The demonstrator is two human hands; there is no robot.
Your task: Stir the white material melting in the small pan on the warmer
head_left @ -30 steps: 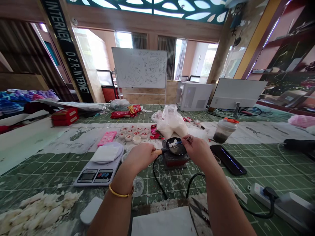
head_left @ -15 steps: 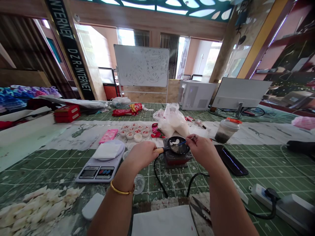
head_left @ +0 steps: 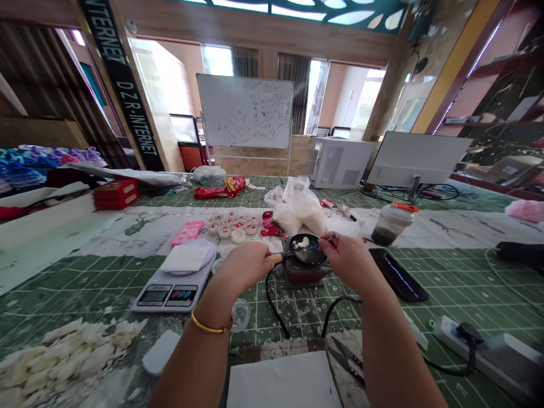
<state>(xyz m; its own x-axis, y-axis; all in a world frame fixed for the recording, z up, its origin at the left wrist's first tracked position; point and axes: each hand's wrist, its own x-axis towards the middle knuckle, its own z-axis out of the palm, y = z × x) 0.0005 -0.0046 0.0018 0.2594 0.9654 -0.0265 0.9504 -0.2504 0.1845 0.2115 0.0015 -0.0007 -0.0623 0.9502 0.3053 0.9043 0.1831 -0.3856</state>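
Observation:
My left hand (head_left: pixel 249 262) is closed round the wooden handle of a small black pan (head_left: pixel 312 258). The pan rests on a small heater with a dark red body (head_left: pixel 304 276). White lumps (head_left: pixel 302 243) lie in the pan's back left part, beside clear or greyish melted material. From the right, my right hand (head_left: pixel 340 249) pinches a thin blue tool (head_left: pixel 314 247), whose tip reaches into the pan near the lumps. Behind the pan stands a clear plastic bag of white material (head_left: pixel 300 212).
Small filled cups (head_left: pixel 232 225) and a kitchen scale (head_left: pixel 176 277) stand left. A lidded jar (head_left: pixel 393 224), a phone-like black slab (head_left: pixel 399 275) and a power strip (head_left: pixel 450 337) lie right. Scissors (head_left: pixel 346 360) and white paper (head_left: pixel 283 382) are nearest; cables cross the cloth.
The white lumps in the pan have shifted and sit closer together. My right hand has moved slightly to the left with the tool. My left hand keeps its hold on the handle.

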